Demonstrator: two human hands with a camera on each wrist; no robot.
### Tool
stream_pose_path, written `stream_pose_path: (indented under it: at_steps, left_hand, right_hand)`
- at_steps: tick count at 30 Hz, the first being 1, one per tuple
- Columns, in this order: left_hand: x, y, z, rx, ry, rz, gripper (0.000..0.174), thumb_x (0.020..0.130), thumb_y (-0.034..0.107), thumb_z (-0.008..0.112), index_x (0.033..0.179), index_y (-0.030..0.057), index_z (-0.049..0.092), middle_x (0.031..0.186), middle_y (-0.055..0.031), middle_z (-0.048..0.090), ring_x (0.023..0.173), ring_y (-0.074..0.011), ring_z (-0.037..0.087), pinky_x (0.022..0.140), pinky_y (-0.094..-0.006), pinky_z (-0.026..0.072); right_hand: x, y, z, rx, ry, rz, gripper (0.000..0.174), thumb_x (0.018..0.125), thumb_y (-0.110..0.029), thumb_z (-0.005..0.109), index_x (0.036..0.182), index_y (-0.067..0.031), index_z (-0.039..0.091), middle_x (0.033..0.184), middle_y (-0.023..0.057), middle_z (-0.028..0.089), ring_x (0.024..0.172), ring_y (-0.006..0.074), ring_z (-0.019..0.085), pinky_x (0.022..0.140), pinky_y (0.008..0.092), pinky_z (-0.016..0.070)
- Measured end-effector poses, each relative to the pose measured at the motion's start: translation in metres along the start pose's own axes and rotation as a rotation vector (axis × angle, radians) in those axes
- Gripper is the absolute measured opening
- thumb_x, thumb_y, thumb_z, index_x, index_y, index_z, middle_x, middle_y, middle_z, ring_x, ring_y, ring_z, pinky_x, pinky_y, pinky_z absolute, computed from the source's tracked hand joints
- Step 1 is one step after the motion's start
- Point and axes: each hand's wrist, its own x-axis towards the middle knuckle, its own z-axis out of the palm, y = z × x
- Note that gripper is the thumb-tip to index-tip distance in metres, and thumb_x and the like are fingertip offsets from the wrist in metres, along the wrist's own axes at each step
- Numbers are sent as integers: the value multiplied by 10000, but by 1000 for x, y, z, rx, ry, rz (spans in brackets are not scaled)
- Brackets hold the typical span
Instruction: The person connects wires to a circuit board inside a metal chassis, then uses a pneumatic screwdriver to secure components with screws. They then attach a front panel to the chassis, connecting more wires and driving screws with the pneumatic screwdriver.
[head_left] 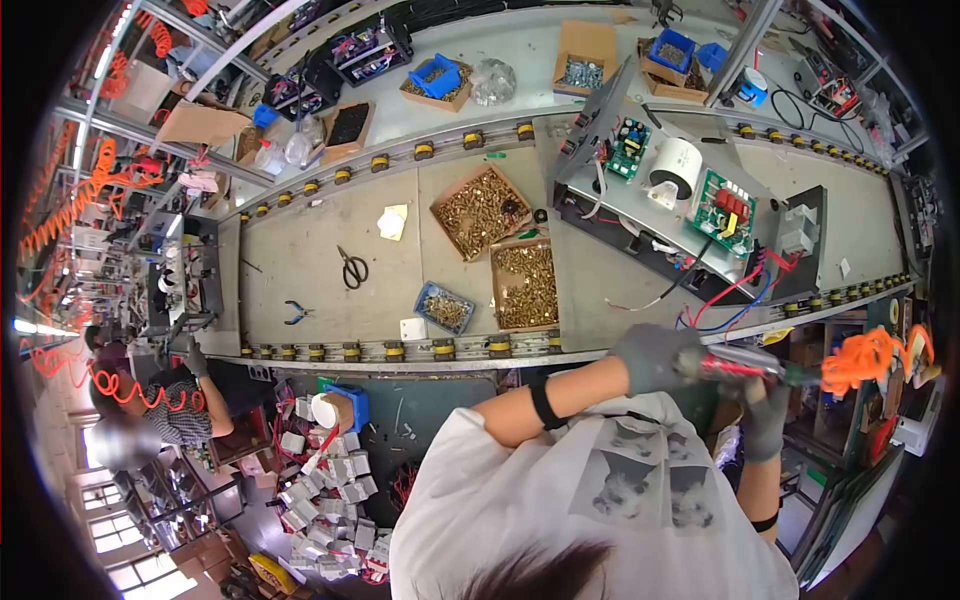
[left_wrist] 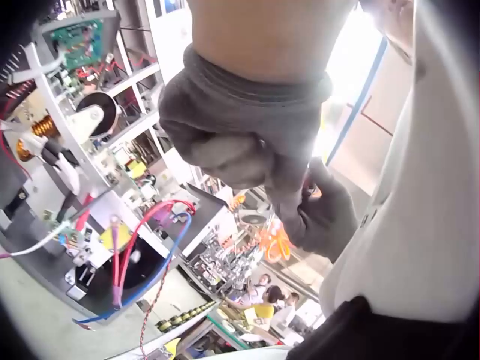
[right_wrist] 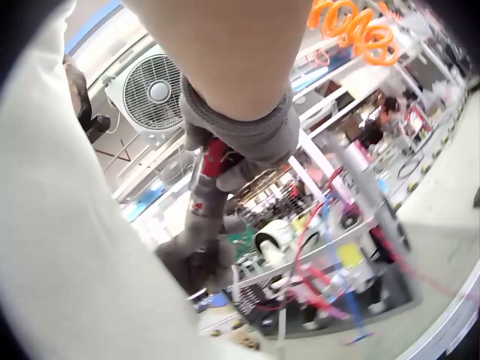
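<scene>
Both hands wear grey gloves and are at a red-and-silver air screwdriver (head_left: 733,362), held in front of the chest at the bench's near edge. My left hand (head_left: 650,360) grips one end; in the right wrist view its curled fingers (right_wrist: 199,259) wrap the tool. My right hand (head_left: 765,420) grips the red part, seen closer as a glove (right_wrist: 247,142) around it. The left wrist view has the tool mostly hidden behind the gloves. Beyond the hands lies a metal chassis (head_left: 640,195) with green circuit boards (head_left: 725,212), a white cylinder (head_left: 675,165) and loose red and blue wires (head_left: 735,310).
An orange coiled hose (head_left: 860,362) hangs at the right. Boxes of brass fasteners (head_left: 525,285), a blue tray (head_left: 445,308), scissors (head_left: 352,268) and pliers (head_left: 298,313) lie on the bench. Roller rails (head_left: 400,350) edge it. Another person (head_left: 180,410) works at the left.
</scene>
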Motion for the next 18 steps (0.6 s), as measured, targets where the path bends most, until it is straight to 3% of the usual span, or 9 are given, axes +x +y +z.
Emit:
stream_pose_path:
  at_steps: [1, 2, 5, 7, 9, 11, 13, 16, 18]
  left_hand:
    - [-8, -19, -2, 89, 52, -67, 480, 697, 411, 684, 1116, 231, 532, 823, -104, 645, 731, -337, 633, 664, -427, 499]
    - [-17, -34, -4, 84, 57, -62, 480, 697, 411, 684, 1116, 231, 532, 823, -104, 645, 731, -337, 633, 664, -427, 499]
    - [-41, -59, -7, 202, 186, -69, 329, 753, 319, 631, 1059, 225, 551, 751, -64, 639, 674, -299, 639, 588, -411, 491]
    - [-52, -58, -14, 422, 175, 100, 227, 772, 212, 569, 998, 196, 571, 717, -42, 624, 610, -259, 626, 534, -382, 476]
    - [-59, -57, -10, 448, 233, 165, 228, 765, 183, 552, 991, 186, 582, 740, -35, 626, 648, -241, 625, 563, -379, 478]
    - [-58, -67, -15, 473, 294, 232, 233, 759, 153, 535, 984, 176, 593, 763, -28, 628, 685, -222, 623, 592, -376, 479]
    - [-47, -91, -27, 428, 346, 329, 261, 718, 144, 561, 975, 162, 608, 831, -34, 623, 804, -194, 604, 676, -370, 469]
    - [-46, -167, -44, 165, 654, 33, 287, 725, 169, 606, 1007, 119, 618, 933, -86, 624, 909, -247, 587, 784, -389, 459]
    - [-57, -232, -56, -83, 826, -333, 311, 754, 209, 627, 1042, 93, 614, 972, -117, 627, 894, -290, 601, 787, -384, 474]
  right_hand:
    - [-1, 1, 5, -69, -30, 290, 440, 799, -291, 666, 1088, 7, 519, 1025, 123, 575, 941, 177, 561, 835, 331, 450]
    - [-1, -6, 9, -78, -28, 287, 440, 799, -291, 666, 1088, 7, 519, 1025, 123, 575, 941, 177, 561, 835, 331, 450]
    - [-4, -53, 38, -783, -404, 136, 508, 777, -379, 688, 1083, -8, 525, 986, 149, 576, 890, 217, 586, 768, 364, 467]
    - [14, -93, 98, -1294, -207, -844, 580, 710, -387, 743, 1103, -17, 531, 946, 172, 585, 815, 263, 604, 722, 377, 472]
    - [39, -62, 97, -1210, -372, -774, 618, 663, -342, 764, 1133, -17, 529, 935, 178, 605, 782, 314, 600, 736, 377, 478]
    - [58, -40, 95, -809, -853, -16, 628, 634, -303, 770, 1126, 3, 526, 944, 201, 608, 817, 317, 599, 759, 375, 471]
    - [65, -36, 104, -849, -852, 18, 605, 622, -294, 775, 1097, -3, 540, 924, 196, 618, 811, 330, 610, 735, 390, 474]
    - [80, -19, 116, -951, -833, 276, 552, 614, -285, 775, 1046, -13, 566, 874, 177, 632, 766, 319, 619, 696, 380, 479]
    - [83, 12, 109, -885, -700, 56, 494, 611, -252, 766, 1002, -18, 578, 819, 157, 634, 718, 301, 615, 669, 367, 479]
